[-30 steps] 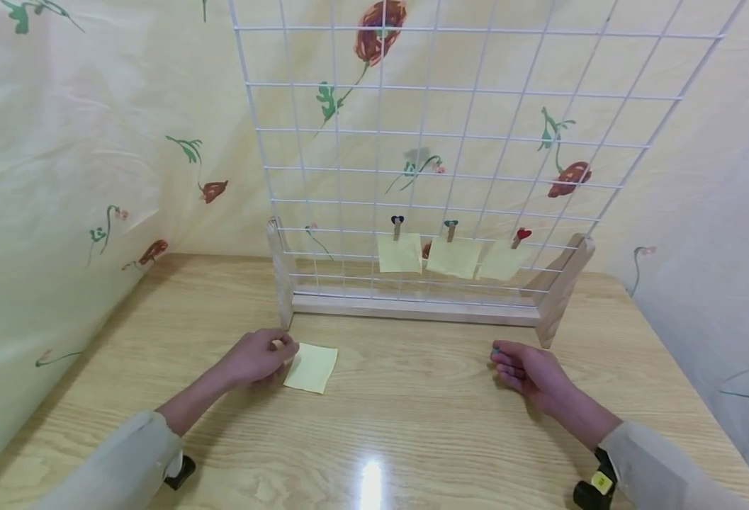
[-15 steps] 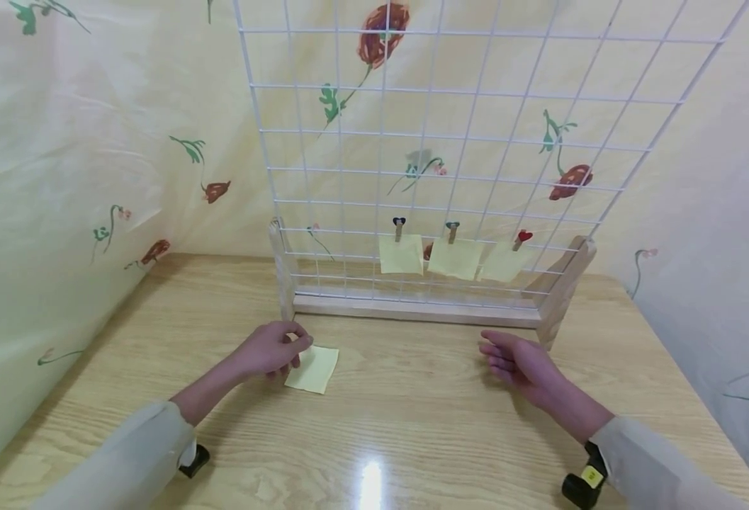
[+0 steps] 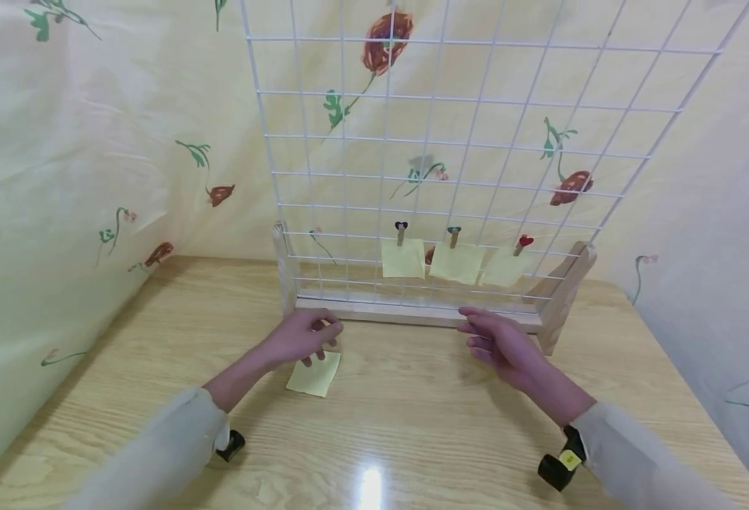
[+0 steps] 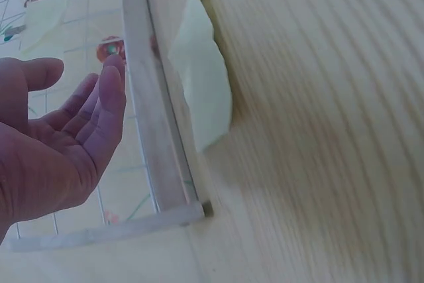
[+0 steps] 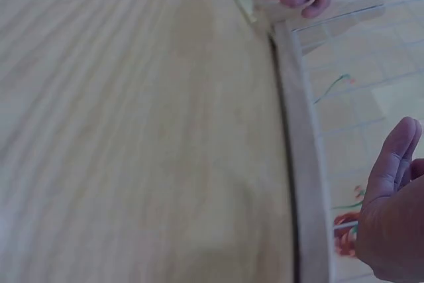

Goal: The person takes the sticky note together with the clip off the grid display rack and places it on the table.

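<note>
My left hand (image 3: 304, 335) hovers over a pale yellow paper note (image 3: 312, 375) on the table, its fingers loosely bent. In the left wrist view, thumb and fingertips are apart with nothing between them, and the note (image 4: 204, 74) lies beyond, with curling edges. My right hand (image 3: 500, 346) is raised in front of the rack's wooden base, palm turned left, fingers extended and close together. The right wrist view shows the right hand (image 5: 394, 207) partly cut off, its thumb mostly hidden; I cannot tell whether a small clip sits between its fingers.
A white wire grid (image 3: 441, 95) stands behind in a wooden base (image 3: 412, 312). Clothespins with a dark heart (image 3: 401, 234), a teal heart (image 3: 453, 237) and a red heart (image 3: 523, 244) hold three notes on it. Flower-patterned cloth (image 3: 74, 170) surrounds the table (image 3: 374, 425).
Both hands have risen and moved inward, the left from the note's left edge to above it. The teal bit at the right fingertips a second ago no longer shows.
</note>
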`<state>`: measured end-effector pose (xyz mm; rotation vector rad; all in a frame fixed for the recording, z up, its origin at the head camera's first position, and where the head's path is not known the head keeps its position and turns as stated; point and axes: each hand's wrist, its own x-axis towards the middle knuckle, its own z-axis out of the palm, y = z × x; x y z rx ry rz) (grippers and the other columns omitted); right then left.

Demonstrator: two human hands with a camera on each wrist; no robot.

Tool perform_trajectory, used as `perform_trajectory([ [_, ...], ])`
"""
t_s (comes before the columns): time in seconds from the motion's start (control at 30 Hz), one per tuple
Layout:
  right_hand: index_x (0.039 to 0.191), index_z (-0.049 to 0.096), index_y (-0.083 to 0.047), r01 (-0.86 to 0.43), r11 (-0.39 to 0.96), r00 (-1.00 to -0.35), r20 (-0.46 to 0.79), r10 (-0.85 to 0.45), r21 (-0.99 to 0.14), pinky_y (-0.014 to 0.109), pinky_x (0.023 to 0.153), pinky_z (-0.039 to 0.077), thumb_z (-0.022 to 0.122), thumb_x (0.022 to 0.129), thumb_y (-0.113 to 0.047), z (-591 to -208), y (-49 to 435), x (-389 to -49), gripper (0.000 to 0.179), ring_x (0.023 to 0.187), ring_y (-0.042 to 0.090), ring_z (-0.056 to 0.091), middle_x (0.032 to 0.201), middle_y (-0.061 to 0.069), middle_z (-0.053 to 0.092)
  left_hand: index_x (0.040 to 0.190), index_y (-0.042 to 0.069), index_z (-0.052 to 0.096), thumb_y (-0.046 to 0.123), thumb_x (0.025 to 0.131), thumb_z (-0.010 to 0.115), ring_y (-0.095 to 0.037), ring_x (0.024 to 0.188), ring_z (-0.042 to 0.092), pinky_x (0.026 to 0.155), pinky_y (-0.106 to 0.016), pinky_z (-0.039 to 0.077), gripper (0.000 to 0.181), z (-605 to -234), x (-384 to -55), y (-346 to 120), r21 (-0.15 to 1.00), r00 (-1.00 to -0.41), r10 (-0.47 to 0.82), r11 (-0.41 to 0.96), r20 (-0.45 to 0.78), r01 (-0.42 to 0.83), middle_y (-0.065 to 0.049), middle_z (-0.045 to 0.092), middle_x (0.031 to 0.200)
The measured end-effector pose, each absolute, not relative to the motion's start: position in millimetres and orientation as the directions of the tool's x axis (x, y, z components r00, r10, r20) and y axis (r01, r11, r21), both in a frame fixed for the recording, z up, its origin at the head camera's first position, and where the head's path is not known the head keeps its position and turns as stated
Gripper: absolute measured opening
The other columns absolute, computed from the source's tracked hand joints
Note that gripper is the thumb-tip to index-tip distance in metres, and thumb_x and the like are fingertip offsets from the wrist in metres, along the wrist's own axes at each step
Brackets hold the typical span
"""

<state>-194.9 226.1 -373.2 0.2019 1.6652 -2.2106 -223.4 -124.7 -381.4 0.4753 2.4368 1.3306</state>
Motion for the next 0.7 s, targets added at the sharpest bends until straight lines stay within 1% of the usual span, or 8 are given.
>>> perform_trajectory([
  [0.17, 0.113, 0.063, -0.021, 0.309, -0.209, -0.94, -0.264, -0.218, -0.928, 0.017, 0.064, 0.054, 0.055, 0.099, -0.019, -360.1, 214.8, -203.1, 0.017, 0.069, 0.006, 0.062, 0.092, -0.005, 0.071, 0.116, 0.0, 0.06, 0.027, 0.099, 0.054, -0.027, 0.071, 0.066, 0.051, -0.032, 0.056, 0.032, -380.6, -229.8, -112.9, 0.88, -0.887, 0.448, 0.459, -0.11, 0.122, -0.019, 0.065, 0.101],
  [0.33, 0.126, 0.055, -0.015, 0.266, -0.197, -0.949, -0.22, -0.227, -0.944, 0.018, 0.063, 0.053, 0.056, 0.098, -0.019, -344.9, 201.9, -210.9, 0.028, 0.069, 0.008, 0.06, 0.093, -0.005, 0.07, 0.12, 0.001, 0.058, 0.028, 0.1, 0.053, -0.032, 0.08, 0.067, 0.057, -0.033, 0.057, 0.034, -378.7, -236.8, -102.6, 0.92, -0.882, 0.453, 0.386, -0.127, 0.065, -0.022, 0.063, 0.111],
  [0.4, 0.133, 0.049, -0.011, 0.246, -0.187, -0.952, -0.202, -0.229, -0.951, 0.018, 0.062, 0.053, 0.054, 0.099, -0.019, -338.8, 196.2, -214.0, 0.036, 0.068, 0.008, 0.059, 0.093, -0.004, 0.069, 0.124, 0.001, 0.056, 0.027, 0.1, 0.052, -0.035, 0.085, 0.066, 0.059, -0.033, 0.058, 0.035, -378.0, -239.0, -97.9, 0.937, -0.881, 0.452, 0.349, -0.137, 0.034, -0.023, 0.062, 0.115],
  [0.53, 0.141, 0.044, -0.007, 0.197, -0.15, -0.963, -0.163, -0.214, -0.969, 0.018, 0.06, 0.052, 0.054, 0.099, -0.02, -327.6, 185.5, -219.6, 0.045, 0.068, 0.009, 0.057, 0.094, -0.005, 0.068, 0.132, 0.001, 0.051, 0.024, 0.1, 0.051, -0.041, 0.095, 0.065, 0.064, -0.033, 0.058, 0.039, -378.8, -242.7, -86.9, 0.968, -0.878, 0.456, 0.249, -0.148, -0.033, -0.025, 0.06, 0.122],
  [0.63, 0.141, 0.045, -0.008, 0.16, -0.122, -0.971, -0.133, -0.2, -0.979, 0.018, 0.059, 0.052, 0.055, 0.099, -0.021, -320.2, 178.0, -224.3, 0.046, 0.066, 0.01, 0.058, 0.094, -0.004, 0.068, 0.137, 0.002, 0.047, 0.023, 0.101, 0.05, -0.039, 0.099, 0.064, 0.069, -0.034, 0.059, 0.042, -379.0, -245.1, -79.3, 0.981, -0.879, 0.453, 0.175, -0.15, -0.077, -0.025, 0.058, 0.126],
  [0.7, 0.142, 0.045, -0.007, 0.131, -0.1, -0.975, -0.11, -0.191, -0.986, 0.018, 0.059, 0.052, 0.055, 0.099, -0.02, -315.7, 173.4, -227.6, 0.047, 0.065, 0.01, 0.058, 0.093, -0.004, 0.068, 0.138, 0.004, 0.046, 0.023, 0.101, 0.05, -0.036, 0.099, 0.065, 0.072, -0.036, 0.059, 0.042, -377.9, -246.5, -74.4, 0.987, -0.886, 0.44, 0.13, -0.147, -0.099, -0.023, 0.058, 0.126],
])
